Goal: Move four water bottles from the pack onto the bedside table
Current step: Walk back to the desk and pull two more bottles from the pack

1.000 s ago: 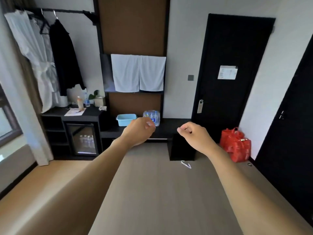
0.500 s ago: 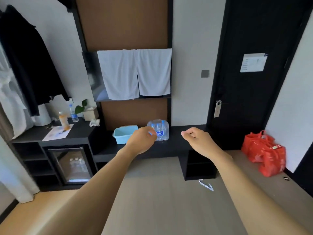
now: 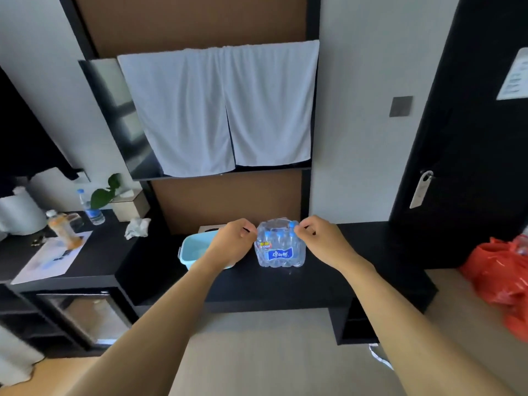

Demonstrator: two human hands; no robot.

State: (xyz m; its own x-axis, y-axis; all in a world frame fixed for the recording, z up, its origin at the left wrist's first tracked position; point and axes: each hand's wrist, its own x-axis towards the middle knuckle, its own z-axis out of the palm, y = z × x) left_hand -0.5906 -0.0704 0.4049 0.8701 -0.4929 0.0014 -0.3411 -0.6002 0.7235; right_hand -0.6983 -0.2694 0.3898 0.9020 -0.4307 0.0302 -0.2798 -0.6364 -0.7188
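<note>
Near the middle of the frame, a shrink-wrapped pack of water bottles [image 3: 281,247] stands upright on a low black bench [image 3: 328,278], its blue caps showing through the clear film and a blue label facing the camera. Both bare arms reach forward to it from the bottom of the frame. At the pack's upper left corner, the left hand [image 3: 231,244] has its fingers curled and pinched together; whether they have caught the film cannot be told. At the upper right corner, the right hand [image 3: 319,240] is curled in the same pinching way, its fingertips at the wrap by a blue cap; the grip itself is too small to confirm. Just left of the pack, partly behind the left hand, sits a light blue tub [image 3: 195,250]. Two white towels [image 3: 221,110] hang above. At the right edge lie red plastic bags [image 3: 498,277].
</note>
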